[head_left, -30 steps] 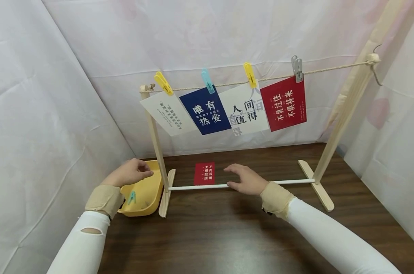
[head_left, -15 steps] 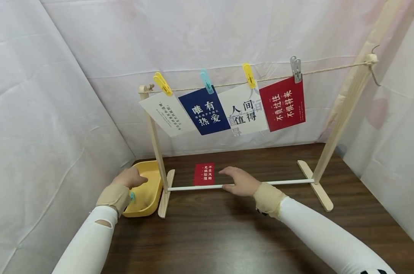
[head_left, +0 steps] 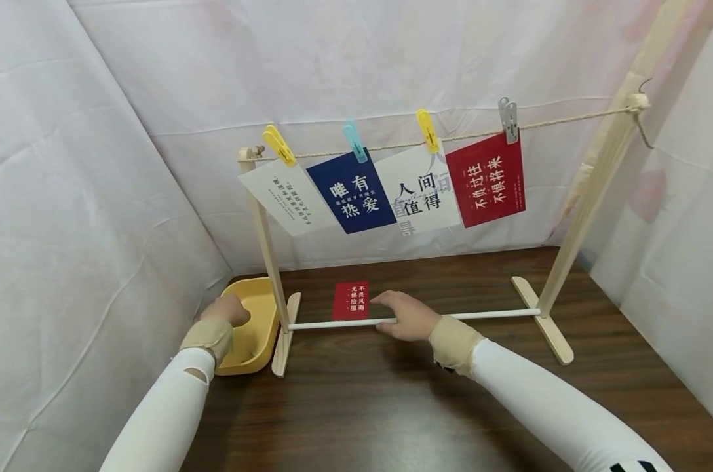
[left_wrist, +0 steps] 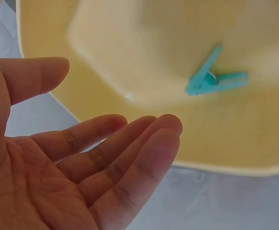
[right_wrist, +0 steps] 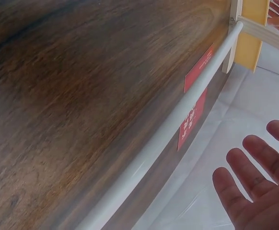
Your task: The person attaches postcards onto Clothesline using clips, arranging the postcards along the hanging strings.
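My left hand (head_left: 227, 310) hovers over the yellow tray (head_left: 262, 328); in the left wrist view its fingers are spread and hold nothing. A teal clothespin (left_wrist: 209, 79) lies in the tray, apart from the fingertips, and the hand hides it in the head view. My right hand (head_left: 408, 316) is over the rack's white bar (head_left: 492, 314), fingers apart and holding nothing. Just left of it a red card (head_left: 350, 299) with white characters lies on the table, partly behind the bar.
A wooden rack carries a rope (head_left: 575, 118). On it hang a white card (head_left: 291, 200), a blue card (head_left: 352, 190), another white card (head_left: 421, 190) and a red card (head_left: 487, 180), held by yellow, blue and grey clothespins. White cloth (head_left: 97, 229) surrounds the brown table (head_left: 362, 406).
The left hand has moved rightward over the tray and now covers the teal clothespin in the head view. The right hand has shifted slightly left toward the red card on the table.
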{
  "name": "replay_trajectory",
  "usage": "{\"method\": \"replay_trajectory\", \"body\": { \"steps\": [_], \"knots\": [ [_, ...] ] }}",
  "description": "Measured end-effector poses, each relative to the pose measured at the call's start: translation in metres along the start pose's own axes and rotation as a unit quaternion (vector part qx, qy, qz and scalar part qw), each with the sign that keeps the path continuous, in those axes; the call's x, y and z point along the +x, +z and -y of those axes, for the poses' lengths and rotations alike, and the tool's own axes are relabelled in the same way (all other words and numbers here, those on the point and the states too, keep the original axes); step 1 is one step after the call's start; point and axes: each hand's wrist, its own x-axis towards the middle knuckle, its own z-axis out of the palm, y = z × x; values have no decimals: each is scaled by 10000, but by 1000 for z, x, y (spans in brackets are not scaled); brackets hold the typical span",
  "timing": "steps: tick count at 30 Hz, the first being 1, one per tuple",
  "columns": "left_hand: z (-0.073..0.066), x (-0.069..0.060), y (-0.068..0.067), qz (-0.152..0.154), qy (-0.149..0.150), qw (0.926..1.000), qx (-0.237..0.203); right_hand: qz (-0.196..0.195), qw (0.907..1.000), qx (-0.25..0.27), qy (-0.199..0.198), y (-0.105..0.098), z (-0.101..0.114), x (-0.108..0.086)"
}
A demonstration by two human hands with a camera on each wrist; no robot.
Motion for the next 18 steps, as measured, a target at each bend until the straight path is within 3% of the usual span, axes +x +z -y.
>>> {"method": "replay_trajectory", "body": {
  "steps": [7, 9, 12, 14, 16, 18],
  "knots": [
    [2, 15, 12, 91, -174, 9998, -78, 78, 9999, -9, 104, 7, 0, 5],
    [9, 25, 19, 140, -231, 9995, -140, 91, 9999, -16, 94, 8, 0, 6],
    [31, 56, 38, 112, -338, 9992, -191, 82, 10000, -17, 40, 9, 1, 6],
    [53, 84, 56, 88, -313, 9994, -141, 75, 10000, -32, 21, 9, 1, 7],
    [64, 98, 65, 154, -351, 9992, -114, 68, 10000, -44, 23, 10, 1, 8],
    [67, 102, 68, 214, -387, 9990, -56, 87, 9999, -94, 65, 10, 1, 10]
  ]
}}
